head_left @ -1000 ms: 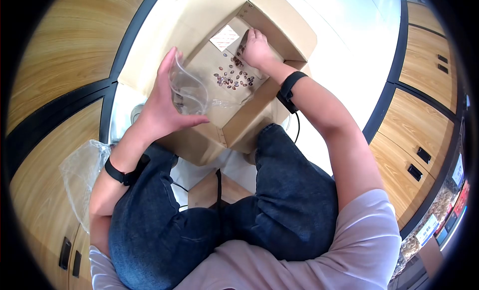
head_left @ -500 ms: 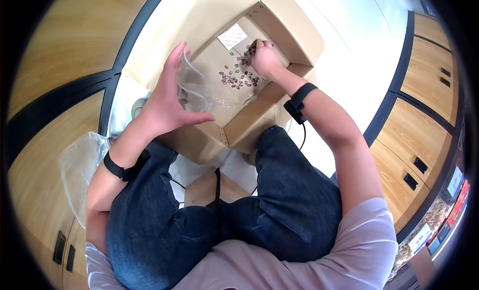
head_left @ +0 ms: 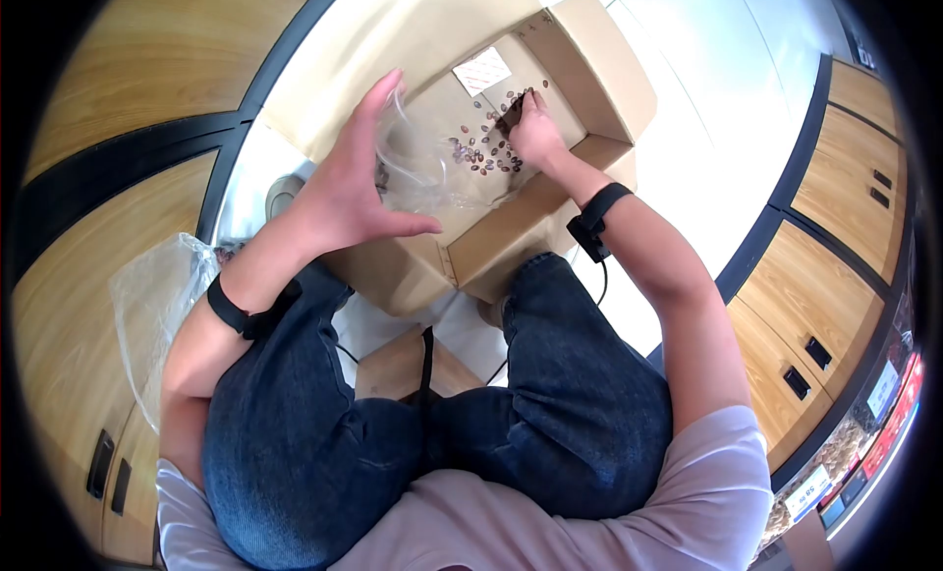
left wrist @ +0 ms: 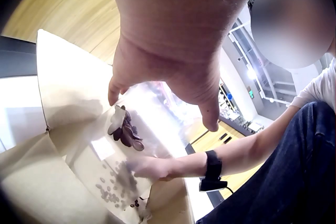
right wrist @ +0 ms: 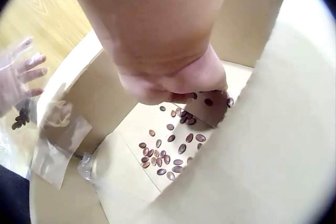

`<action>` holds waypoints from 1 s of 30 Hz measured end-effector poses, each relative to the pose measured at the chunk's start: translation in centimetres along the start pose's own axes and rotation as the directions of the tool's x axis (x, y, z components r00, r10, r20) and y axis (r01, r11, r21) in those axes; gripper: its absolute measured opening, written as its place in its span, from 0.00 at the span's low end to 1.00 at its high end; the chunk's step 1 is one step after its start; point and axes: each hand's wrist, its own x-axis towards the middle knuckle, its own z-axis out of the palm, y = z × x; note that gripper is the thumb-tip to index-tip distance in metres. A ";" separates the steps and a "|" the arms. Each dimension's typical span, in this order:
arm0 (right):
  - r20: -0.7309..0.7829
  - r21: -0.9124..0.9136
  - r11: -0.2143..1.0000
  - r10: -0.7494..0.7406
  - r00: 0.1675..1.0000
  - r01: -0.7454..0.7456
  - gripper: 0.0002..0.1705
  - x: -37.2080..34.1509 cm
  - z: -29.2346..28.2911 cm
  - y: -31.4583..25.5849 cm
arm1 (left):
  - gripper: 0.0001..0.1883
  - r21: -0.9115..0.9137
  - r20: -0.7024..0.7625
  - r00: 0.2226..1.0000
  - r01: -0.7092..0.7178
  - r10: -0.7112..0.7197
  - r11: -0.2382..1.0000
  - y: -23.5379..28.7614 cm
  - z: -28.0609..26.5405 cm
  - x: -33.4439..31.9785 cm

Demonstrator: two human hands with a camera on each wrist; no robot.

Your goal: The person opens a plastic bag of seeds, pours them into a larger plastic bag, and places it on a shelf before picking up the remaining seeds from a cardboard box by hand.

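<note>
My left hand (head_left: pixel 356 178) carries a clear plastic bag (head_left: pixel 411 168) above the near left part of the box, thumb and fingers spread wide. Inside the bag, a cluster of dark flat seeds (left wrist: pixel 126 133) shows in the left wrist view. My right hand (head_left: pixel 538 137) is down in the cardboard box (head_left: pixel 599 85), fingers curled round seeds; one dark seed shows at the fingertips, while the palm is hidden. Loose brown oval seeds (right wrist: pixel 171 138) lie scattered over the box floor, mostly on the near side of this hand.
A white label (head_left: pixel 482 72) sits at the far side of the box floor. Another clear plastic bag (head_left: pixel 157 301) hangs by my left forearm. Wooden cabinets (head_left: pixel 801 315) stand on both sides. My knees (head_left: pixel 540 306) are close to the box's near edge.
My right hand has moved nearer to me across the box floor, among the seeds. The left hand still carries the bag, spread as before. The head view has shifted slightly.
</note>
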 end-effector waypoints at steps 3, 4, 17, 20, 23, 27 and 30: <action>0.021 0.179 0.984 0.008 1.000 -0.012 0.44 -2.1 -2.7 -2.3 | 0.71 0.011 -0.015 1.000 -0.014 0.014 1.000 0.0 -0.1 0.0; -0.155 0.161 0.986 -0.019 0.988 0.044 0.46 -2.2 -2.6 -2.1 | 0.71 0.023 -0.021 0.999 -0.029 0.030 0.999 0.0 -0.1 0.0; -0.045 0.066 0.974 0.221 0.974 -0.218 0.28 2.8 -4.2 -2.2 | 0.74 0.013 0.001 1.000 -0.020 0.020 1.000 -0.1 -0.2 0.0; -0.429 0.136 0.991 0.064 0.901 -0.006 0.26 1.3 -1.5 -1.6 | 0.71 0.026 -0.042 0.997 -0.059 0.060 0.998 -0.4 -0.1 0.0; -0.400 0.138 0.989 -0.001 0.916 0.061 0.30 1.6 -1.4 -0.8 | 0.71 0.033 -0.035 0.997 -0.066 0.067 0.997 -0.3 -0.2 -0.1; -0.384 0.144 0.986 -0.020 0.923 0.081 0.28 1.8 -1.4 -0.8 | 0.71 0.039 -0.035 0.997 -0.066 0.068 0.997 -0.4 -0.2 0.0; -0.356 0.129 0.990 -0.004 0.934 0.053 0.27 2.0 -1.7 -1.3 | 0.71 0.031 -0.033 0.997 -0.068 0.069 0.997 -0.4 -0.2 0.1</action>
